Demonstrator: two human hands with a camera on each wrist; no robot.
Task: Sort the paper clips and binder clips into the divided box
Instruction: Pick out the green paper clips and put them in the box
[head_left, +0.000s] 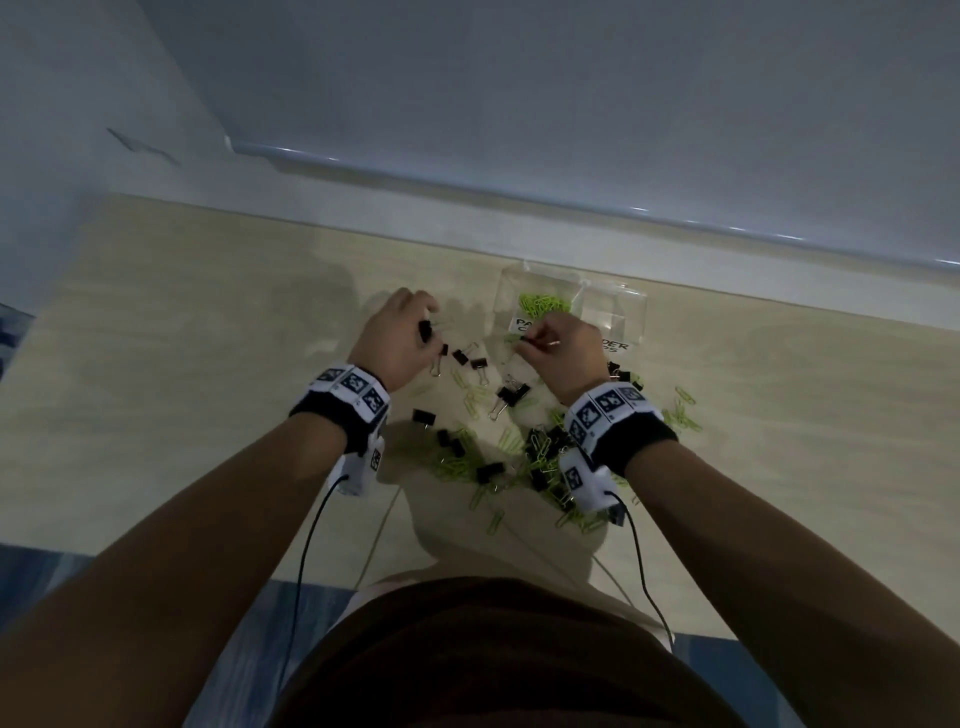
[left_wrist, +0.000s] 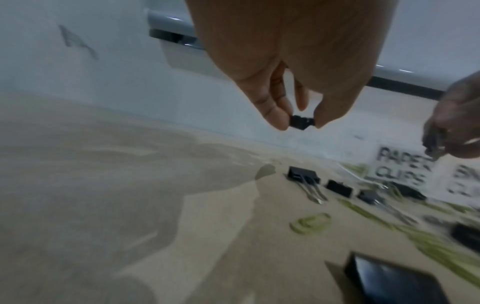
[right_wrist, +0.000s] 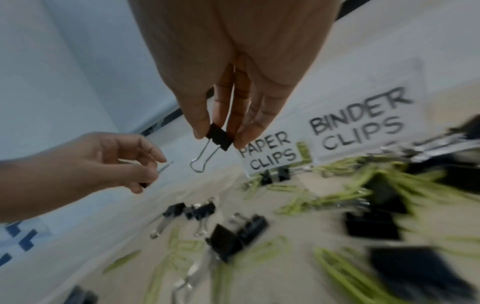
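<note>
My left hand hovers over the table's middle and pinches a small black binder clip between thumb and fingertip. Beside it, my right hand is in front of the clear divided box and pinches another black binder clip, whose wire handles hang down. The box carries the labels "PAPER CLIPS" and "BINDER CLIPS". Green paper clips lie in its left compartment. A mixed heap of green paper clips and black binder clips is spread on the table under my wrists.
The beige table ends at a pale wall with a grey ledge right behind the box. Loose binder clips lie between my hands. Thin cables run from the wrist bands to my body.
</note>
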